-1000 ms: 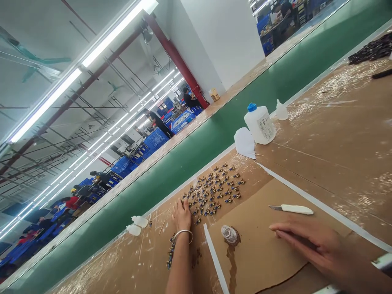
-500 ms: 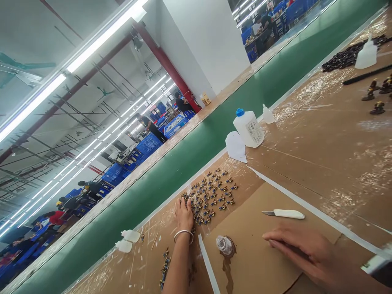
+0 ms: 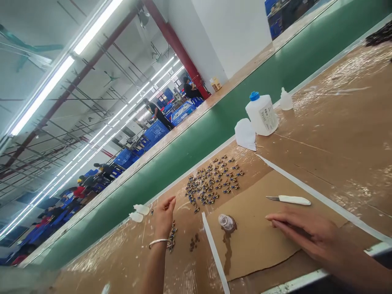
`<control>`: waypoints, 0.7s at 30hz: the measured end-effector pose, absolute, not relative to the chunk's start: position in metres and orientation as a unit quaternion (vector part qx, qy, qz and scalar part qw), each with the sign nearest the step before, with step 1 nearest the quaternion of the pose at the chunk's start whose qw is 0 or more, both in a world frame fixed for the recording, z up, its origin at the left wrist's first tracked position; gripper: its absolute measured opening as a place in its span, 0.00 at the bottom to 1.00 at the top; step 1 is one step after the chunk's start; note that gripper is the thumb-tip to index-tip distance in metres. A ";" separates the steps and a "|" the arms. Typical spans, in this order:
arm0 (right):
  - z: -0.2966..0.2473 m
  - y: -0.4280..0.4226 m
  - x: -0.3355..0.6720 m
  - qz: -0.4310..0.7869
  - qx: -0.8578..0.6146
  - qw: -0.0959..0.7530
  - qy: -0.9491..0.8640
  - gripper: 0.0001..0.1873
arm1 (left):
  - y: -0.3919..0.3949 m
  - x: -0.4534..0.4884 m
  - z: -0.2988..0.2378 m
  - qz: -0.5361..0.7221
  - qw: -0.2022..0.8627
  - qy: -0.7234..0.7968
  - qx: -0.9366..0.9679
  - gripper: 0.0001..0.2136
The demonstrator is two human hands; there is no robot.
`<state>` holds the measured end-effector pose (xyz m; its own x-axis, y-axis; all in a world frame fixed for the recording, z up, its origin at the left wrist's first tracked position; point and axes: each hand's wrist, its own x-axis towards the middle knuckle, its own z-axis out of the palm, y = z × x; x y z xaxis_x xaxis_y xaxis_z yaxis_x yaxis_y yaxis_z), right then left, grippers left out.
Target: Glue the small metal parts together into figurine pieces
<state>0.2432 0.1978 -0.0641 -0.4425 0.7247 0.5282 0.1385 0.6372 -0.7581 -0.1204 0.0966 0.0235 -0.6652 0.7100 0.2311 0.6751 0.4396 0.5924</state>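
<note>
My left hand (image 3: 164, 216), with a bangle at the wrist, is raised over the table left of a cluster of small blue and yellow figurines (image 3: 211, 179). Its fingers are pinched together; whatever is between them is hidden. Over the right part of a cardboard sheet (image 3: 254, 245), my right hand (image 3: 306, 232) has thumb and fingers pressed together, and I cannot make out anything in them. Just beyond it lies a knife (image 3: 294, 200) with a white handle. A small clear container (image 3: 226, 222) stands in a wet patch on the cardboard.
Behind the figurines stand a white bottle with a blue cap (image 3: 262, 114), a white paper piece (image 3: 245, 134) and a small dropper bottle (image 3: 286, 100). Two more small bottles (image 3: 139, 212) lie at the left. A green belt (image 3: 183, 153) runs along the table. Brown bits (image 3: 194, 242) lie near the cardboard.
My left hand has drawn back leftward from the figurines, its fingers going from spread to pinched. My right hand stays about where it was over the cardboard. The camera view has shifted.
</note>
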 end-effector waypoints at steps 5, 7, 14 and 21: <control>-0.062 0.202 0.246 0.276 -0.238 0.448 -0.817 0.12 | 0.022 -0.072 0.006 0.324 0.043 0.860 0.392 0.14; -0.063 0.203 0.246 0.258 -0.235 0.449 -0.822 0.12 | 0.006 -0.057 -0.007 0.318 0.043 0.860 0.397 0.12; -0.065 0.203 0.244 0.207 -0.236 0.477 -0.821 0.14 | -0.010 -0.049 -0.033 0.300 0.017 0.849 0.434 0.09; -0.063 0.204 0.244 0.185 -0.235 0.484 -0.822 0.13 | -0.001 -0.047 -0.031 0.253 -0.009 0.852 0.459 0.09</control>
<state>0.2437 0.2035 -0.0631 -0.4210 0.5648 0.7097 0.2072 0.8217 -0.5310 -0.0470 -0.0014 -0.0305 -0.5790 0.7768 0.2477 0.7859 0.4509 0.4231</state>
